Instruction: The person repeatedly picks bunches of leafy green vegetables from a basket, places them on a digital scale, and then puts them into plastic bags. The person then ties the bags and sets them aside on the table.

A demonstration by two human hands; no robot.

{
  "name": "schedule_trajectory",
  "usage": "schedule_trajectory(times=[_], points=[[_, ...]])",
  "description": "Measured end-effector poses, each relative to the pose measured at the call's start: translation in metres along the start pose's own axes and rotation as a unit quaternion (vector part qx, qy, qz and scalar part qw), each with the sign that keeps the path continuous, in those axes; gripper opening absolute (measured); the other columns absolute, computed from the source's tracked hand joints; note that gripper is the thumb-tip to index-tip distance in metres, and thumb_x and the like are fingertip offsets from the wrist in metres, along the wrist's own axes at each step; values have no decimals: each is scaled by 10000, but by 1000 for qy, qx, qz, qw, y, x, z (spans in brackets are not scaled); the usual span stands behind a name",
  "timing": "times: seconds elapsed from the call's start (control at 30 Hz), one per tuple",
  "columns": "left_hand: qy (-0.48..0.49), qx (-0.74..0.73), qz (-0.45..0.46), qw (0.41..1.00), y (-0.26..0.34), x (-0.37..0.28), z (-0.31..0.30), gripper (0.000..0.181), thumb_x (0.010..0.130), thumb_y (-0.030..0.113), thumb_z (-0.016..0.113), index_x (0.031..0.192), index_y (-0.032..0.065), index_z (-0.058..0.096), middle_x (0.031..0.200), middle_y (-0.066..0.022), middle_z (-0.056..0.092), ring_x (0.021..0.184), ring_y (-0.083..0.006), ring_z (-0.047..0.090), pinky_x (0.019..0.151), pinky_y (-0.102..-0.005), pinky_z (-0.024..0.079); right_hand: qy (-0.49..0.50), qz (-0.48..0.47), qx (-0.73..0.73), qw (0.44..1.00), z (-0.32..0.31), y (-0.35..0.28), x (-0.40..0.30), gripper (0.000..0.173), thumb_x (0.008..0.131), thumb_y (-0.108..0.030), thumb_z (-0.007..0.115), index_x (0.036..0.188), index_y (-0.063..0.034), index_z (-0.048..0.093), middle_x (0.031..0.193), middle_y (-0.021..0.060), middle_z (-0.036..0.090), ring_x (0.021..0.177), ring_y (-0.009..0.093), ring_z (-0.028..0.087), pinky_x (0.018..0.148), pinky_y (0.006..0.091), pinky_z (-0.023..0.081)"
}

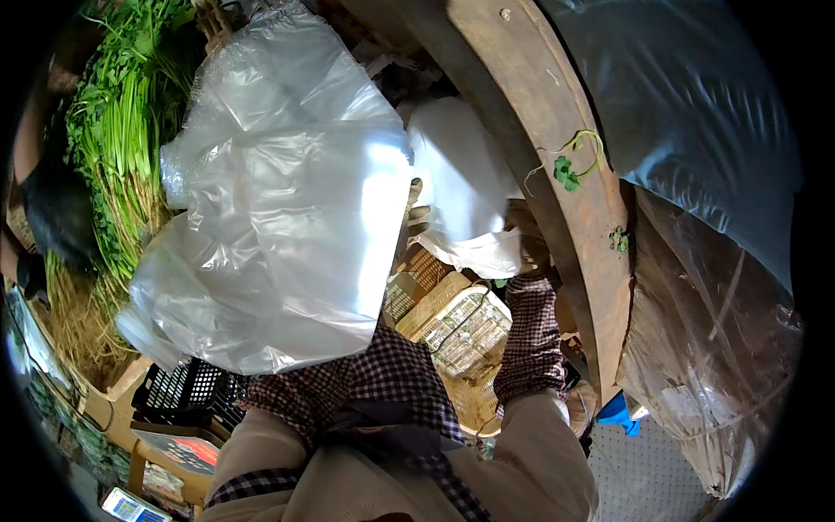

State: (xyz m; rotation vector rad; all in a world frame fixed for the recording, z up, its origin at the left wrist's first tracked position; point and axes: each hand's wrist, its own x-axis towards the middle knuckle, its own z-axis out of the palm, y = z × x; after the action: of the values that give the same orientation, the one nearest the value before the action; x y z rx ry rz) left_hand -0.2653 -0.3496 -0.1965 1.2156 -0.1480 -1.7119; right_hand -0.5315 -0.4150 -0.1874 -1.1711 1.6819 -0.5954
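Observation:
Large clear plastic bags (280,215) spread over my left forearm and hide most of my left hand (417,212). Its gloved fingertips show at the bags' right edge, beside a white plastic bag (456,176); their grip is unclear. My right hand (533,245), in a dirty brown glove and partly in shadow, holds the lower right edge of the white bag. Below the bags, between my checkered sleeves, lie pale yellow plastic baskets (473,333) with plant scraps and a dark cord on them.
Bunches of leafy green stalks with roots (127,156) stand at the left, by another person's dark sleeve (59,202). A black crate (189,391) sits at lower left. A worn curved ledge (554,124) bears leaf scraps. Wrapped plastic sacks (711,313) line the right.

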Motion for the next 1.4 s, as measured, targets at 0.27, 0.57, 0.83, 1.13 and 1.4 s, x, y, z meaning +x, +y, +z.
schedule_trajectory(times=[0.27,0.57,0.83,1.13,1.4], points=[[-56,28,-9,998,23,-39,21,426,804,102,578,1191,-2,431,1093,-111,492,932,-135,487,743,-246,436,188,-22,151,970,27,-73,-65,117,835,-130,521,742,-61,534,639,-27,490,543,77,417,536,230,376],[-207,187,-146,949,37,-133,9,430,789,111,595,1176,-14,454,1127,-139,516,972,-168,496,799,-281,430,-204,-303,-181,913,87,-95,-229,157,659,-74,633,805,-64,577,744,85,521,683,233,496,621,351,407],[-8,598,192,778,55,-318,-111,355,792,153,568,1130,54,523,927,-158,595,799,-264,591,691,-336,475,-387,-357,-206,825,125,-243,-270,426,694,-357,675,978,-56,572,919,109,559,839,259,517,744,379,412],[183,-102,317,925,47,-548,-214,404,806,289,575,1133,57,525,1149,-103,524,961,-180,526,810,-306,424,-785,-335,-153,499,296,-250,-394,262,782,-147,562,1007,-13,568,811,108,558,763,246,530,662,335,400],[245,-403,554,686,-97,-565,-224,447,855,184,507,1253,42,361,1234,-103,436,1098,-188,429,924,-299,356,-905,-74,-220,356,423,-298,-582,244,781,-202,623,883,19,603,731,28,583,637,90,526,567,206,435]])
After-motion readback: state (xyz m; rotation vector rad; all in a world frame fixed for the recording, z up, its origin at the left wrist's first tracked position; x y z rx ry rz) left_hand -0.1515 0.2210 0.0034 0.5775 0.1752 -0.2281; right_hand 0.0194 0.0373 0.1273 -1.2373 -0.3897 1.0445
